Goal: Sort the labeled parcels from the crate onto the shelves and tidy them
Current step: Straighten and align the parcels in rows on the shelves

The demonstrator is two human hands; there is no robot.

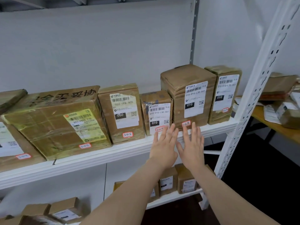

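Now tidying is likely being done. The left hand [164, 143] and right hand [193, 146] are held flat and empty, side by side, with the tall parcel [186, 95] at twelve o'clock on the shelf [113, 154]. A soft, even push is likely needed next.

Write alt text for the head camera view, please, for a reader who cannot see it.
The left hand and right hand, open with straight fingers, reach side by side toward the fronts of a small brown taped cardboard parcel and a taller brown taped parcel on a white metal shelf. More labelled brown parcels line the shelf.
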